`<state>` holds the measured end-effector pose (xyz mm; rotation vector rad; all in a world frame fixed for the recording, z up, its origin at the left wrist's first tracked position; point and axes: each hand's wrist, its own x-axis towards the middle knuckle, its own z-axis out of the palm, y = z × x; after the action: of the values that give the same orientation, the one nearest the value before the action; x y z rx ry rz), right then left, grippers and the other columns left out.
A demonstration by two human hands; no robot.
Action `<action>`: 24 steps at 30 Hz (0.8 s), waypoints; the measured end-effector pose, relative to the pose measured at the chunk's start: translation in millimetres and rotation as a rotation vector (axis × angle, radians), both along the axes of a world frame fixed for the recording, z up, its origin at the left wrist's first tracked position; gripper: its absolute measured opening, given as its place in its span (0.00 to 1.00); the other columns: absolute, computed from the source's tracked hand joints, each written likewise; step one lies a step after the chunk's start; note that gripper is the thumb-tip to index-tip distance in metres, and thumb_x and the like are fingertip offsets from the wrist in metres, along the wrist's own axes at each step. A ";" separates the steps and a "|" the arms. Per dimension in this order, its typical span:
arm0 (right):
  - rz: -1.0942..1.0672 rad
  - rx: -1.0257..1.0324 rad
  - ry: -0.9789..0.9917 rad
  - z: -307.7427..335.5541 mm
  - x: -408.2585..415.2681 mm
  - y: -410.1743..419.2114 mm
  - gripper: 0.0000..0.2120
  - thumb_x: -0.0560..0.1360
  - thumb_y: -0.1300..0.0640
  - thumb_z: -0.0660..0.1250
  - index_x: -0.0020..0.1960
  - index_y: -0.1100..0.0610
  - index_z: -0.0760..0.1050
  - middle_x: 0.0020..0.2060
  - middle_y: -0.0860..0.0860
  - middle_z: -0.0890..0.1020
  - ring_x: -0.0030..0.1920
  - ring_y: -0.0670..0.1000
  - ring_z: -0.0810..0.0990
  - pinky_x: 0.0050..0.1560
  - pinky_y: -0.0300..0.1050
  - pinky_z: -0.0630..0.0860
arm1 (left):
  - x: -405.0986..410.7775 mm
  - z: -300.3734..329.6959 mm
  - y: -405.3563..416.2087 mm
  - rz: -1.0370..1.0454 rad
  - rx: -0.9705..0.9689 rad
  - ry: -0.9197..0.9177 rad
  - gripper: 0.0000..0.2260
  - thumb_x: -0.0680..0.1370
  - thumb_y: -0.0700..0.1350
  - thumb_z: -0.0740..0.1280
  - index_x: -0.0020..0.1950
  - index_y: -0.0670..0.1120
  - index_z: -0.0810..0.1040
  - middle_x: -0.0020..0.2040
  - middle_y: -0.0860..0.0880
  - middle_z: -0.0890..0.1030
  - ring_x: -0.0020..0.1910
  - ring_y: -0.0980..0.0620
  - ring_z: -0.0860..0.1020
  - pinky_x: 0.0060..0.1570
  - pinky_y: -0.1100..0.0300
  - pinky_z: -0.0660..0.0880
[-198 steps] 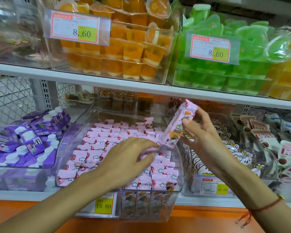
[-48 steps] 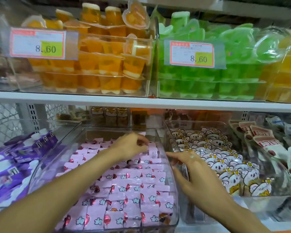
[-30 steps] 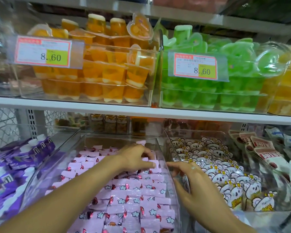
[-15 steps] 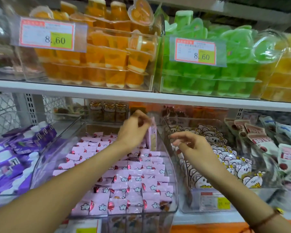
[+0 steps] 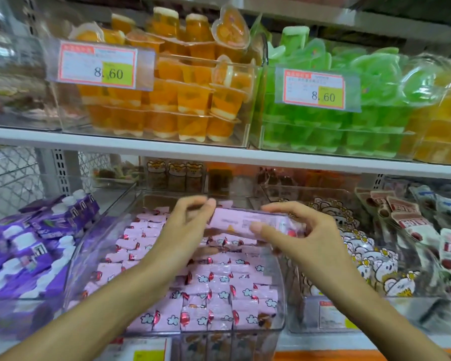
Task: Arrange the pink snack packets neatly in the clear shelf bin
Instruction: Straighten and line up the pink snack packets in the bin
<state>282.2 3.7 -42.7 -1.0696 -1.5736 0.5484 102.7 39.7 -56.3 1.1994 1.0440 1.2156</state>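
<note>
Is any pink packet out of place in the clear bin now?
Yes. One pink packet is held above the rows, between the left hand and right hand, not lying flat. The clear bin otherwise holds flat rows.

Two price tags read 8.60, one on the orange jelly bin (image 5: 151,105), one on the green jelly bin (image 5: 331,131).
</note>
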 end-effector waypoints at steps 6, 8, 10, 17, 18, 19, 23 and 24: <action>0.129 -0.556 0.500 5.4 1.9 4.3 0.26 0.64 0.39 0.69 0.48 0.60 0.82 0.40 0.59 0.85 0.39 0.54 0.86 0.31 0.34 0.78 | -1.8 0.6 -6.5 -0.153 0.277 0.308 0.20 0.68 0.60 0.66 0.57 0.54 0.76 0.52 0.56 0.82 0.46 0.65 0.80 0.39 0.69 0.77; 0.210 -0.647 0.584 3.4 5.3 5.9 0.33 0.70 0.31 0.57 0.50 0.60 0.82 0.45 0.62 0.85 0.39 0.54 0.86 0.31 0.36 0.79 | -0.5 0.2 -6.5 -0.096 0.234 0.255 0.17 0.71 0.57 0.66 0.55 0.50 0.78 0.48 0.55 0.84 0.39 0.66 0.81 0.32 0.73 0.74; 0.256 -0.640 0.602 1.2 9.4 8.3 0.37 0.72 0.30 0.51 0.48 0.60 0.82 0.47 0.60 0.85 0.40 0.55 0.85 0.31 0.37 0.79 | 0.4 -1.9 -5.5 -0.052 0.194 0.226 0.14 0.74 0.55 0.66 0.55 0.48 0.79 0.41 0.54 0.85 0.33 0.65 0.80 0.28 0.73 0.72; 0.206 -0.368 0.518 -4.4 9.8 10.1 0.13 0.66 0.51 0.71 0.47 0.57 0.80 0.36 0.51 0.81 0.35 0.45 0.79 0.35 0.33 0.76 | 7.0 -13.8 1.7 -0.057 0.204 0.251 0.16 0.74 0.56 0.66 0.51 0.45 0.81 0.37 0.56 0.85 0.33 0.64 0.80 0.29 0.74 0.71; 0.165 -0.337 0.529 -4.9 10.8 11.6 0.12 0.67 0.53 0.71 0.48 0.58 0.80 0.34 0.51 0.81 0.33 0.44 0.78 0.35 0.32 0.76 | 8.0 -15.0 2.0 -0.088 0.228 0.290 0.17 0.74 0.57 0.66 0.51 0.46 0.81 0.40 0.56 0.85 0.37 0.62 0.81 0.32 0.74 0.72; 0.114 -0.306 0.548 -5.6 12.3 13.5 0.10 0.69 0.55 0.70 0.49 0.58 0.79 0.33 0.50 0.81 0.33 0.44 0.78 0.36 0.32 0.77 | 7.5 -17.0 3.6 -0.109 0.270 0.384 0.18 0.73 0.60 0.64 0.53 0.49 0.81 0.45 0.56 0.85 0.42 0.61 0.81 0.37 0.74 0.73; -0.152 -0.140 0.500 -5.3 19.4 28.7 0.13 0.73 0.61 0.70 0.56 0.58 0.71 0.44 0.52 0.83 0.39 0.44 0.83 0.41 0.32 0.79 | -1.0 -23.0 20.9 -0.095 0.455 1.030 0.20 0.79 0.60 0.57 0.69 0.55 0.67 0.65 0.56 0.74 0.63 0.54 0.71 0.55 0.58 0.70; -0.198 -0.098 0.404 -6.1 18.8 32.8 0.14 0.73 0.62 0.70 0.55 0.58 0.69 0.44 0.53 0.83 0.38 0.42 0.82 0.40 0.33 0.78 | -2.7 -25.3 25.6 -0.111 0.473 1.133 0.18 0.81 0.57 0.56 0.69 0.54 0.67 0.63 0.54 0.74 0.62 0.51 0.70 0.52 0.59 0.68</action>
<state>301.0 36.6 -48.8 -1.0945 -1.0859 0.6641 100.1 65.3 -81.7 2.4108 1.4747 0.6379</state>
